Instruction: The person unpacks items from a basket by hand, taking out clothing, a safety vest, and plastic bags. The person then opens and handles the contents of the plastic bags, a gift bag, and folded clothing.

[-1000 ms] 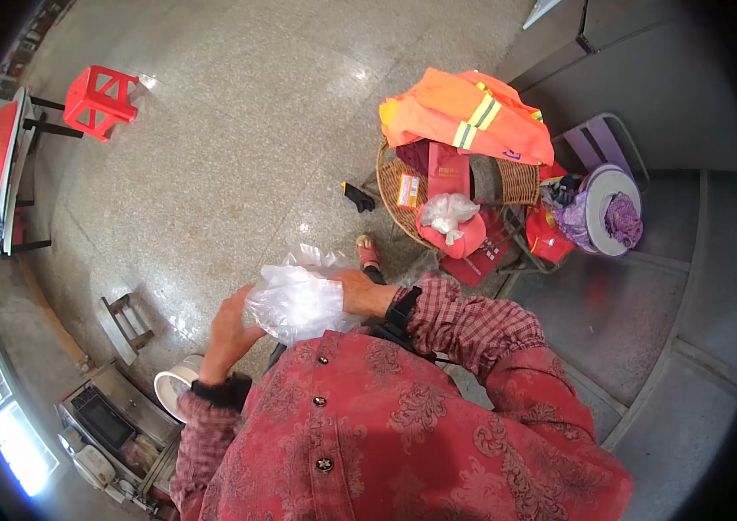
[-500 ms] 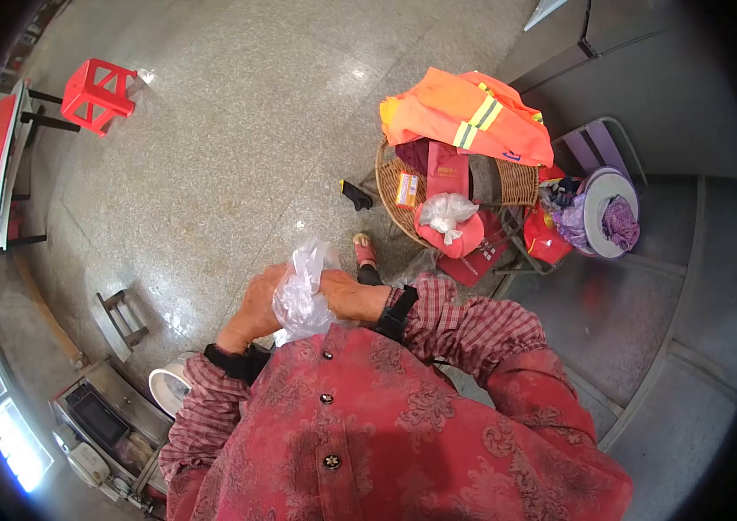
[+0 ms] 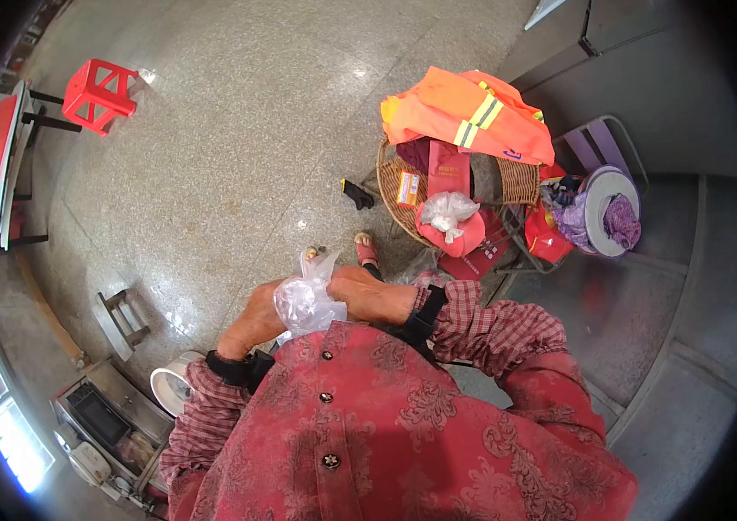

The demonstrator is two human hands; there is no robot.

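Thin, whitish plastic shines between the two hands: a crumpled plastic bag (image 3: 308, 308) sits just in front of the shirt, near its top button. The left hand (image 3: 254, 319) and right hand (image 3: 368, 295) both look closed on it, from opposite sides, though the fingertips are hidden. A second ago it was spread broad and flat; now it is a small bunch with a loose tuft pointing up, and the right wrist has shifted slightly outward. The work has therefore passed, I judge, from handling open film to handling a gathered wad.

Behind the hands, checked sleeves (image 3: 507, 328) pucker softly, and the red shirt (image 3: 386, 434) carries a raised leafy pattern. Beyond, a limp black glove (image 3: 356, 194) lies on the smooth, speckled floor (image 3: 230, 156). To the right, a curved wicker seat (image 3: 520, 181) of coarse weave bears a rumpled orange jacket (image 3: 434, 104) with reflective bands and a small square-edged box (image 3: 407, 188). Far left stands a hard plastic stool (image 3: 91, 89) with triangular cut-outs.
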